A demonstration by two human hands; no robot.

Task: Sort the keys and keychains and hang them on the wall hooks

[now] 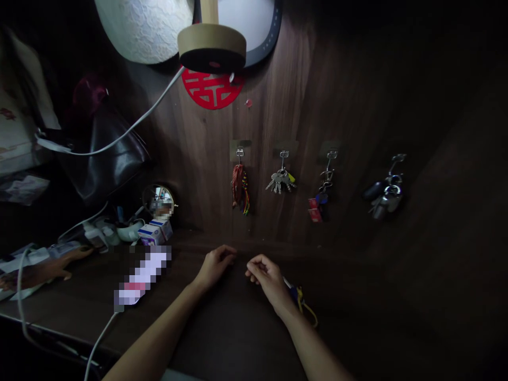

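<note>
My left hand [216, 264] is just above the dark wooden desktop, its fingers bent inward and closed. A short gap away, my right hand [265, 272] has its fingers curled and the thumb pressed against them. Whatever either hand may hold is too small or hidden to make out. Partly covered by my right wrist lies a dark blue item with a yellow cord [305, 307]. On the wall panel hang a bundle of braided cords [239, 188], a bunch of keys [281, 181], keys with red tags [316, 209] and a dark key bunch [387, 201].
A lamp base [212, 47] with a white cable juts out above. To the left are a blurred phone-like device [143, 278] on a cable, small boxes [154, 232], a round mirror [161, 201], a wooden hand-shaped object [47, 267] and a black bag [107, 148].
</note>
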